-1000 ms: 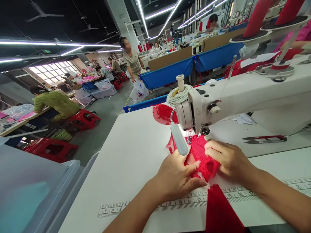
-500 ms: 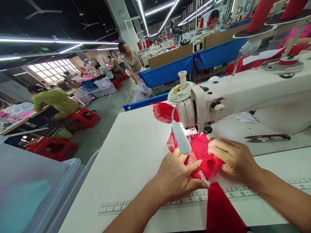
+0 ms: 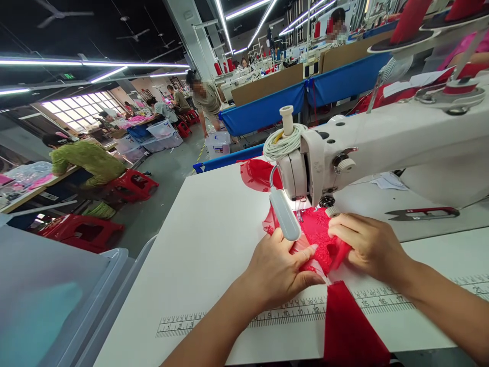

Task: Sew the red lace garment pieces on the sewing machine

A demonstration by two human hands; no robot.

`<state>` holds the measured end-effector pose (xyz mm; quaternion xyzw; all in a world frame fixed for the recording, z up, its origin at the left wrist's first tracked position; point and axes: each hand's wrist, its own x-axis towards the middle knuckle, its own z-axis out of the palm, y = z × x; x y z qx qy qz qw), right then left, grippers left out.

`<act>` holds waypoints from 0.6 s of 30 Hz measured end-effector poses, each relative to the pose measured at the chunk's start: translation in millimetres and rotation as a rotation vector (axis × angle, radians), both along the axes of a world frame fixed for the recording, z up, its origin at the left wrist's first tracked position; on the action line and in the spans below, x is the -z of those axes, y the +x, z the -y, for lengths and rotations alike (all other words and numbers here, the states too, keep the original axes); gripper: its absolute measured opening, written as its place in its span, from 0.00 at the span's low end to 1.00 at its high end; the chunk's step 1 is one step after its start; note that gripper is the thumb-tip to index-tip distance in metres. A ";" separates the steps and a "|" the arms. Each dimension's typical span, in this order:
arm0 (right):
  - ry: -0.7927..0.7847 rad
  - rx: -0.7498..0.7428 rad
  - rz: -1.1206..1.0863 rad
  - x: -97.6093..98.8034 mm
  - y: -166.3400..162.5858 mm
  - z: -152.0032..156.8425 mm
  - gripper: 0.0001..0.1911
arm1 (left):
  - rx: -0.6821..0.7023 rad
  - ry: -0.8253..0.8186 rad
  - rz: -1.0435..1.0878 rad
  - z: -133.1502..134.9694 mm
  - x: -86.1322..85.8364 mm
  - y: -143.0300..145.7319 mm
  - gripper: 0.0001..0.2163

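Note:
Red lace fabric [image 3: 320,235] lies under the needle area of a white sewing machine [image 3: 367,148]. My left hand [image 3: 280,267] is closed on its near left side, thumb on top, by a sheer strip. On the right, my right hand [image 3: 369,244] pinches the fabric's edge with bent fingers. A darker red cloth panel [image 3: 349,326] hangs from the near end of the piece over the table's front edge. The machine's small lamp [image 3: 285,214] lights the fabric and hides part of it. Sheer red fabric [image 3: 260,174] rests behind the needle.
Thread snips [image 3: 424,214] lie right of my right hand. A printed ruler [image 3: 286,313] runs along the front of the white table [image 3: 202,229]. Plastic bins [image 3: 57,300] stand at the left. Red thread cones [image 3: 410,20] rise at upper right. Co-workers sit beyond; one person [image 3: 206,99] bends over a clear box [image 3: 218,142].
Both hands keep their hold on the lace fabric, almost unmoved. The view has shifted slightly. In the background, the standing person has bent lower and the clear box now sits upright.

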<state>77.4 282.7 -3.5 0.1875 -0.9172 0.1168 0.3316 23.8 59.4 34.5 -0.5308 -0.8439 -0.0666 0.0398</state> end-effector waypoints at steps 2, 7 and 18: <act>0.011 0.008 0.015 -0.4 -0.4 -0.4 0.20 | -0.001 -0.007 -0.025 0.9 0.8 -2.3 0.41; 0.023 0.031 0.042 -1.2 -1.6 -0.5 0.21 | -0.001 -0.029 -0.064 3.8 3.1 -8.6 0.38; -0.013 0.092 0.107 -1.1 -2.9 1.2 0.19 | -0.023 0.020 -0.154 -1.1 9.3 0.2 0.43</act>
